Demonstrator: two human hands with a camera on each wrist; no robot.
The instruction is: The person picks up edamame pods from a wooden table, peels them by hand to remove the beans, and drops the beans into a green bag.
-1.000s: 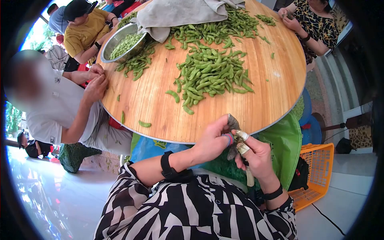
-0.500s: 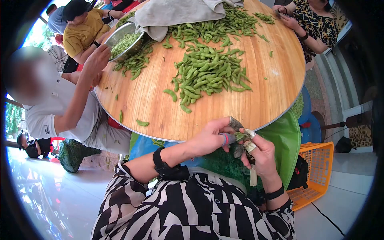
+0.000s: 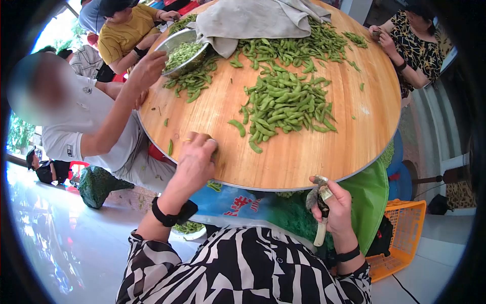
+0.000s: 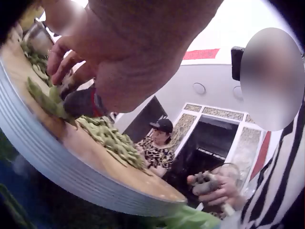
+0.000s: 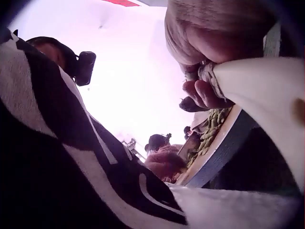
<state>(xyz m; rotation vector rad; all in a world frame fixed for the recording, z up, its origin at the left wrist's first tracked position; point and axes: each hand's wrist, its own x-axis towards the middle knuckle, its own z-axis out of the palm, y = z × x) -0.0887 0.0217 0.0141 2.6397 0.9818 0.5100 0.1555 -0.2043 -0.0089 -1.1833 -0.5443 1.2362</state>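
Note:
At the table's near left edge, my left hand (image 3: 195, 162) reaches down with bent fingers. In the left wrist view its fingertips and grey-covered thumb meet at a green soybean pod (image 4: 47, 99) and pinch it. My right hand (image 3: 335, 205) is over the lap beside the near rim, fingers curled round a tool with a cream handle (image 3: 320, 234); the tool's other end is hidden in the hand. Tape wraps the right thumb, and grey covers sit on fingertips. A heap of soybean pods (image 3: 288, 106) lies mid-table.
On the round wooden table (image 3: 374, 111) are a grey cloth (image 3: 253, 20) over more pods and a metal colander (image 3: 200, 58) of shelled beans. A person in white (image 3: 96, 121) sits at the left. An orange crate (image 3: 405, 248) stands right; a green bag (image 3: 367, 202) hangs at the rim.
My left hand has left the right hand and moved left to the table edge, over where a single pod lay. The right hand keeps the cream-handled tool. The green bit between the hands is out of sight.

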